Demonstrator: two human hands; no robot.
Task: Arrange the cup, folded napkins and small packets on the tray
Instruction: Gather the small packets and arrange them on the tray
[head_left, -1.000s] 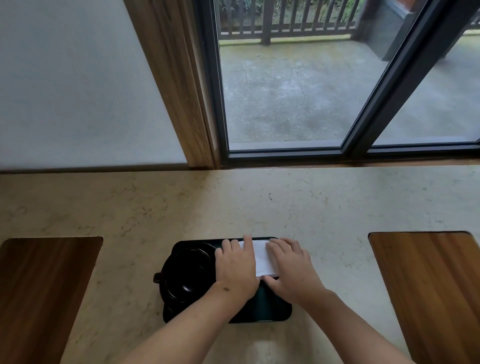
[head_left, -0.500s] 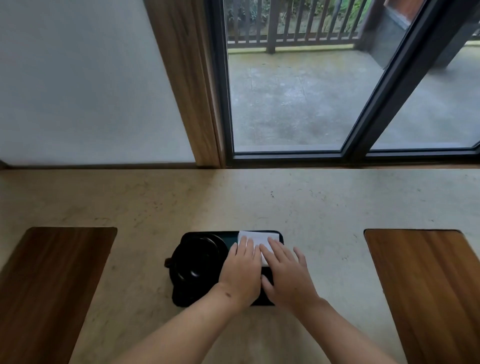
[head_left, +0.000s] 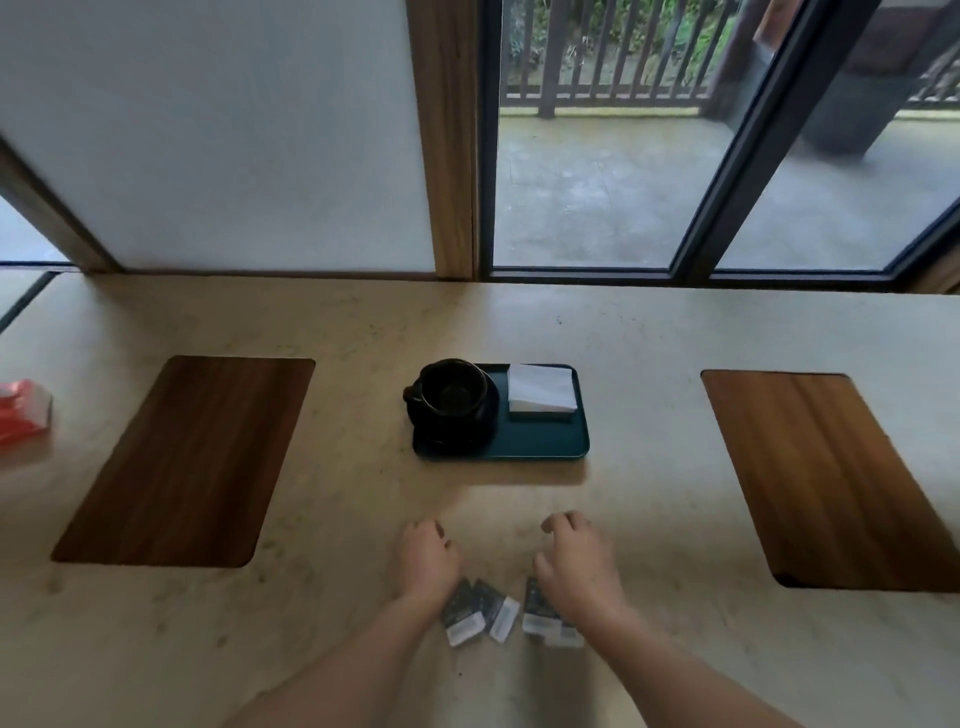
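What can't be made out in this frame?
Head view only:
- Small packets: print too small and blurred; count unsure, partly under the right hand and wrist.
- Fingers of left hand and right hand: curled, seen from behind; contact with anything not visible.
- Red object: cut off by the left edge, blurred.
- Cup: interior dark, contents unclear.

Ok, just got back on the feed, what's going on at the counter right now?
A person is setting up the tray. The cup and folded napkins already sit on it. Both hands are empty, the left hand and right hand hovering over the small packets, which lie on the counter nearer the person.
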